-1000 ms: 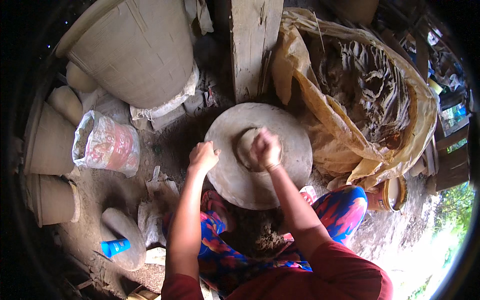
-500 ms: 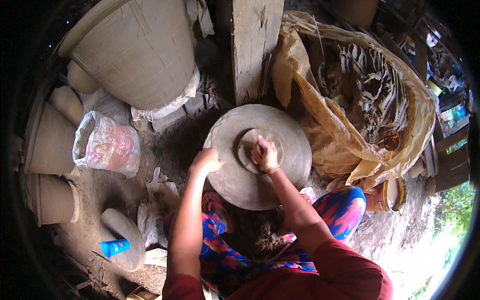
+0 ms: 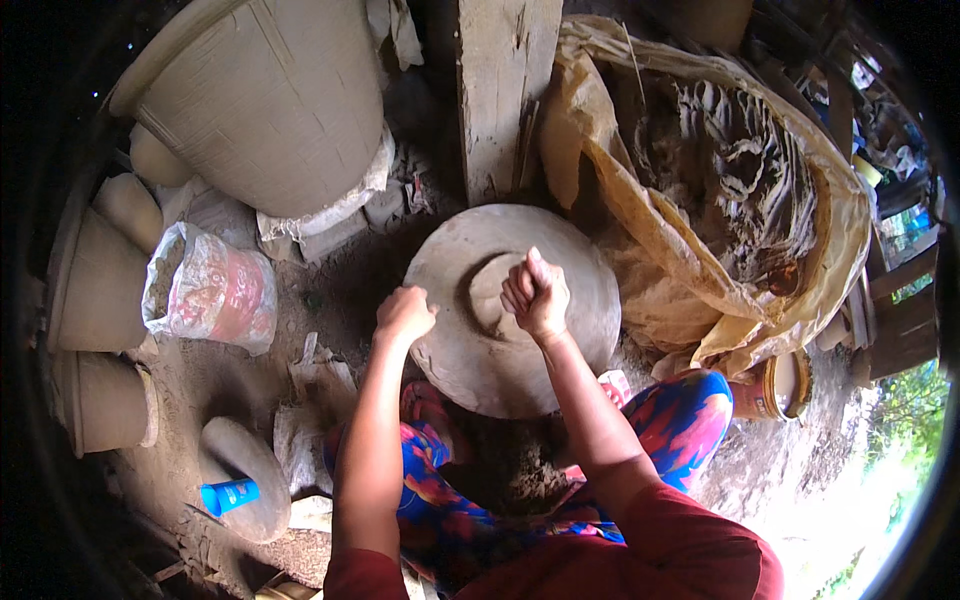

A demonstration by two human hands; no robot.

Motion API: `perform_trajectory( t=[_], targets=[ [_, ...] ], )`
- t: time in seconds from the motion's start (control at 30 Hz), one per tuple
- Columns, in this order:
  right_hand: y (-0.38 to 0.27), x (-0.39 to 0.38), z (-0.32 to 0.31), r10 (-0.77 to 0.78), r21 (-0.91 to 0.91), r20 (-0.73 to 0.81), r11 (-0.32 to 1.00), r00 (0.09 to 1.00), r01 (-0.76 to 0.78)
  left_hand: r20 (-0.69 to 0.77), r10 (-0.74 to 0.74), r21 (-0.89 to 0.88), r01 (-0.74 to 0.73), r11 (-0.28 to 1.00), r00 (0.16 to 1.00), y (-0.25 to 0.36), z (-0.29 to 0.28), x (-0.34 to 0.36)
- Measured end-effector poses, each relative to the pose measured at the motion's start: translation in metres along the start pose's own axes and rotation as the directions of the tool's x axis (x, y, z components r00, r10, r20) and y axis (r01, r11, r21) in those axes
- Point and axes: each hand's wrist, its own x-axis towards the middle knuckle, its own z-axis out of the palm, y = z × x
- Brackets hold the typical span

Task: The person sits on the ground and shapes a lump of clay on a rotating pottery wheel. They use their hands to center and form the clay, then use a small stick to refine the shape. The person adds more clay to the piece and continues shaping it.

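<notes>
Dirt floor [image 3: 330, 290]; wooden post [image 3: 508, 100]; bright daylight [image 3: 835, 500] lower right.

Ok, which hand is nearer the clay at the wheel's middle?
Right. The right hand is fisted over the right side of the clay; the left hand is at the wheel's left edge.

Round clay slab [image 3: 489, 294] partly hidden behind the right hand [image 3: 537, 294]

Wheel [image 3: 592, 300] at centre, clay disc [image 3: 487, 297] on it. Right hand [image 3: 538, 297] over the disc's right side; left hand [image 3: 406, 315] at the wheel's left rim. Post [image 3: 507, 90] beyond. Right, clay heap [image 3: 750, 175] within a sheet [image 3: 685, 265]; bucket [image 3: 770, 390] nearer. Far left, large pot [image 3: 270, 100]; bag [image 3: 228, 300] nearer; near left, 1 cup [image 3: 232, 496] on a slab [image 3: 262, 455].
</notes>
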Motion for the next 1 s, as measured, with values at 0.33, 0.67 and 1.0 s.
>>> perform_trajectory(
  t=[0.33, 0.67, 1.0],
  targets=[
    [0.004, 0.000, -0.007, 0.010, -0.055, -0.022, 0.998, 1.000, -0.011, -0.126, 0.030, 0.033, -0.025, 0.999, 0.992, 0.005, -0.003, -0.003],
    [0.005, -0.002, -0.008, 0.005, -0.074, 0.029, 0.997, 1.000, -0.003, -0.090, 0.056, 0.058, -0.051, 0.997, 0.994, 0.003, 0.002, 0.001],
    [0.004, 0.001, -0.004, 0.052, -0.102, 0.058, 0.994, 0.997, -0.046, -0.061, 0.003, 0.052, 0.000, 0.999, 0.998, 0.004, 0.000, 0.000]
  ],
)
